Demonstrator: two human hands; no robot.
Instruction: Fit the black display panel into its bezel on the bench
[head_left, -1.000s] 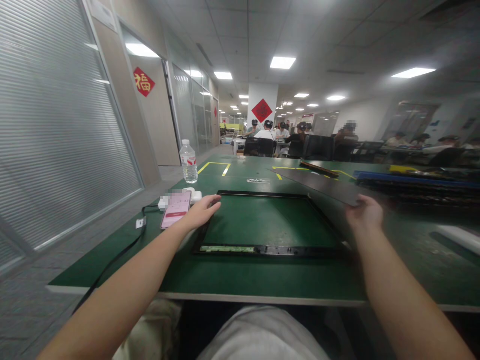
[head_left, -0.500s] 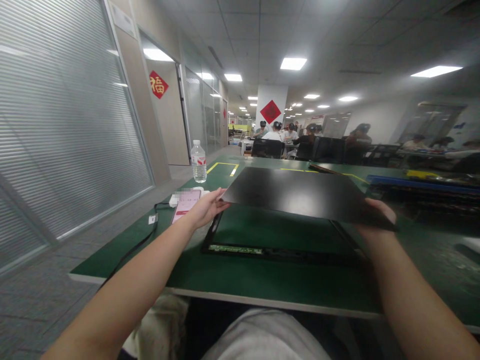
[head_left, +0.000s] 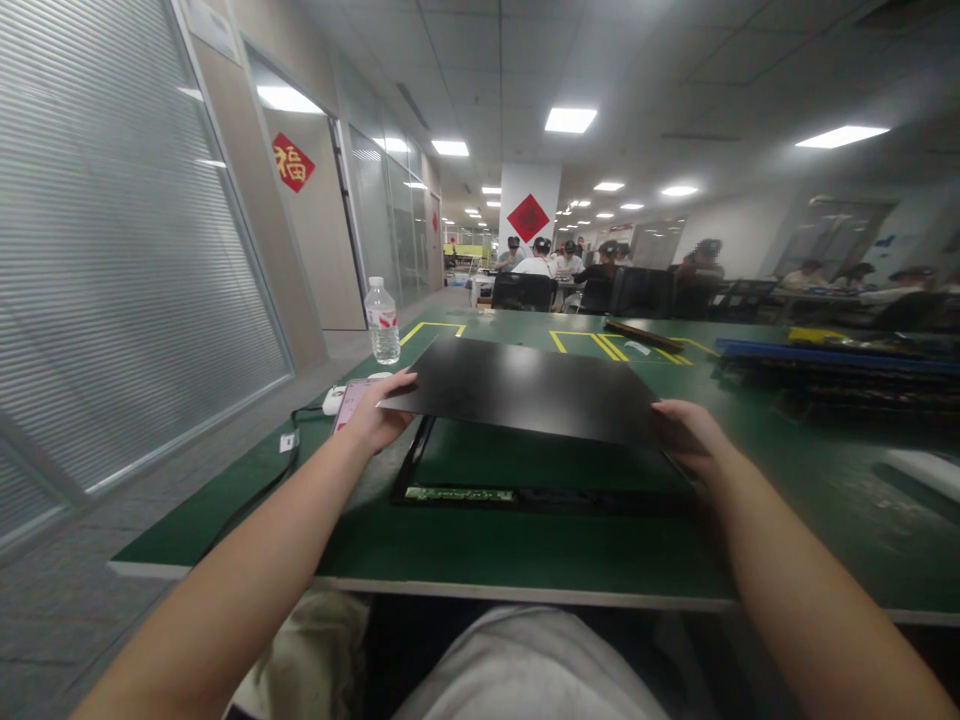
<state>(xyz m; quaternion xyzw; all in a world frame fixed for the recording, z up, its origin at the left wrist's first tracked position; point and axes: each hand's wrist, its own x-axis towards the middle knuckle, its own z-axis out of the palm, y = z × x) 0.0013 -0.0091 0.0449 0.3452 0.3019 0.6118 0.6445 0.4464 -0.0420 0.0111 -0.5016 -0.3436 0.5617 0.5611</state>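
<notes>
A thin black panel (head_left: 525, 388) hangs nearly flat above a black rectangular frame (head_left: 465, 494) that lies on the green table (head_left: 525, 545). My left hand (head_left: 375, 415) grips the panel's near left corner. My right hand (head_left: 686, 435) grips its near right corner. The panel covers most of the frame; only the frame's front and left rails show, with a strip of circuitry along the front rail.
A phone (head_left: 346, 405) and a white charger with a black cable (head_left: 247, 500) lie left of the frame. A water bottle (head_left: 383, 322) stands farther back. Stacked dark and blue parts (head_left: 825, 365) lie at the right. Several people sit at far tables.
My right hand pulled the black panel from the right over the frame. My left hand left the frame's corner and took the panel's left corner. The panel now sits lower and nearer.
</notes>
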